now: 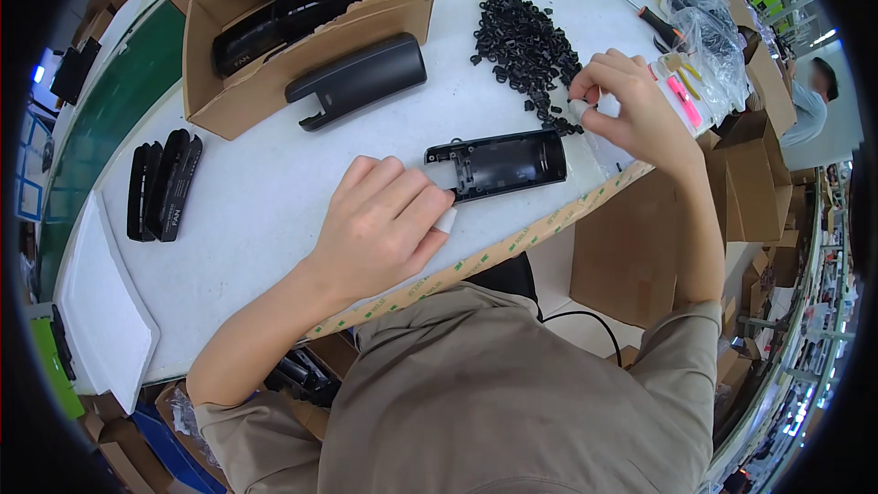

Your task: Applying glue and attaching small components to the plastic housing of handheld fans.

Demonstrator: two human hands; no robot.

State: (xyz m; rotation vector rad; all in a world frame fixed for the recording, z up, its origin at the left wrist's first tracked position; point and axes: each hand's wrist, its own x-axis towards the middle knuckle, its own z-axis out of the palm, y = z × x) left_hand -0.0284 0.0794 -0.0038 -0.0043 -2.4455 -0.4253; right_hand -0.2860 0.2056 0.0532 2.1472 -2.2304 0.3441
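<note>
An open black plastic housing shell point(512, 166) lies on the white table, hollow side up, with ribs and posts at its left end. My left hand point(389, 220) is closed at that end, thumb and index finger on the shell's near left corner. A white cover wraps the left thumb tip. Beside the lower right edge of a pile of small black plastic clips point(521, 37), my right hand point(636, 110) is pinched, with a small dark piece just showing at its fingertips. The right thumb also wears a white cover.
Behind the shell lies a closed-side-up black housing point(358, 80), beside a cardboard box point(274, 96) of similar parts. Several narrow black pieces point(163, 185) stand at left, near a white tray point(105, 302). Screwdrivers point(660, 27), a pink item point(683, 101) and plastic bags point(702, 18) lie at right.
</note>
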